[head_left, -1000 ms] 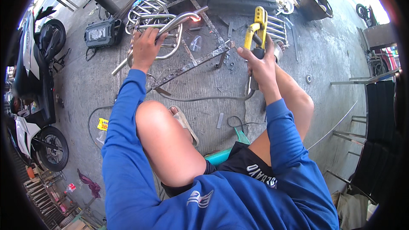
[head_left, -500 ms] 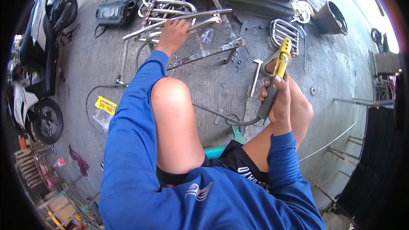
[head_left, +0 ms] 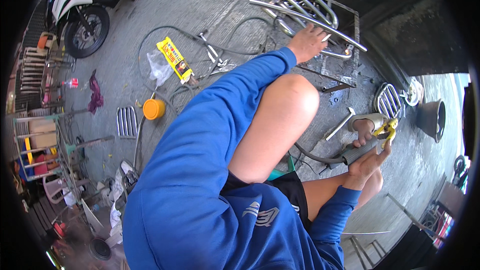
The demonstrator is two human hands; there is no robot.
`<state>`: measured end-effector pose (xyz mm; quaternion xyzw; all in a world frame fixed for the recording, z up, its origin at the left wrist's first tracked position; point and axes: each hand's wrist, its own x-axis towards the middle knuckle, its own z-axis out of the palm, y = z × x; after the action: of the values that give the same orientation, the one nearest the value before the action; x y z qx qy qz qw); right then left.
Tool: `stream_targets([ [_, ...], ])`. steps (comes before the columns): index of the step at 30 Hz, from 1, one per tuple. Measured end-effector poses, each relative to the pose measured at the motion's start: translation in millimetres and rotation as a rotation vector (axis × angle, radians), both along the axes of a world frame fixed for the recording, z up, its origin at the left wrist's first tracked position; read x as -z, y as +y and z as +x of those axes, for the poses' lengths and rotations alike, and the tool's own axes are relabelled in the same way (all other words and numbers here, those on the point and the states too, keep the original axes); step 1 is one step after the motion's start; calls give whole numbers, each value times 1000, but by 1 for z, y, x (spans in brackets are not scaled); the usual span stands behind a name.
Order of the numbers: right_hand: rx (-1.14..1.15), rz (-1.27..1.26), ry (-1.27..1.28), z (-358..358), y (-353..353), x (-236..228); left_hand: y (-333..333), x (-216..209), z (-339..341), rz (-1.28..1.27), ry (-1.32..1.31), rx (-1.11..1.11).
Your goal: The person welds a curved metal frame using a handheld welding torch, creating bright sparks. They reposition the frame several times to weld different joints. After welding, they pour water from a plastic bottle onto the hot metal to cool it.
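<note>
My left hand (head_left: 308, 44) is closed over a shiny straight steel tube (head_left: 340, 34), which lies across bent tubes on a rusty angle-iron frame (head_left: 356, 30). A small reddish glow shows at the end of a bent tube (head_left: 337, 55) just beyond the fingers. In my right hand (head_left: 367, 162), above my right leg, is a welding electrode holder (head_left: 361, 151) with a dark ribbed handle and yellow jaws. The jaws look spread, and I see no rod in them. A thick cable (head_left: 320, 159) runs from the handle back under my left leg.
A chipping hammer (head_left: 340, 124) lies between the frame and my right foot. Beyond that foot are a chrome tube rack (head_left: 387, 100) and a dark bucket (head_left: 431, 120). To the left lie a yellow packet (head_left: 172, 55), an orange tub (head_left: 153, 109) and looped cables; a motorbike (head_left: 85, 25) stands farther off.
The view has swung left, so the frame and both hands appear farther right. The holder has tipped rightward and its yellow jaws have spread. My left hand is still on the tube.
</note>
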<state>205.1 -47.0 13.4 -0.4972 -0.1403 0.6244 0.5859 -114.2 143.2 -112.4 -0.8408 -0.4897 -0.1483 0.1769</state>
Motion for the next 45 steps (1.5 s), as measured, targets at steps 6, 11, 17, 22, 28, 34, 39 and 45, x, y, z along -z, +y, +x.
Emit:
stream_targets([
  [6, -21, 4, -1, -1, 3, 11, -29, -10, -13, -29, -85, -23],
  [11, -58, -16, 40, -1, 1, 19, -111, 27, -76, 197, -926, -208],
  [17, -108, -118, -57, -4, 1, 25, -270, 190, -243, -256, -1040, -1468],
  [22, -125, -142, 77, -23, 1, 29, -312, 296, -269, -645, -931, -1760],
  [28, -103, -97, 4, -39, 11, 29, -320, 332, -261, -679, -760, -1674],
  [34, -57, -72, 40, -42, 7, 26, -373, 351, -227, -841, -597, -1482],
  [39, -37, -42, 108, -35, 2, 22, -445, 312, -169, -1228, -286, -1191],
  [45, 22, -62, 176, -16, -6, 15, -455, 139, -203, -1330, 7, -954],
])
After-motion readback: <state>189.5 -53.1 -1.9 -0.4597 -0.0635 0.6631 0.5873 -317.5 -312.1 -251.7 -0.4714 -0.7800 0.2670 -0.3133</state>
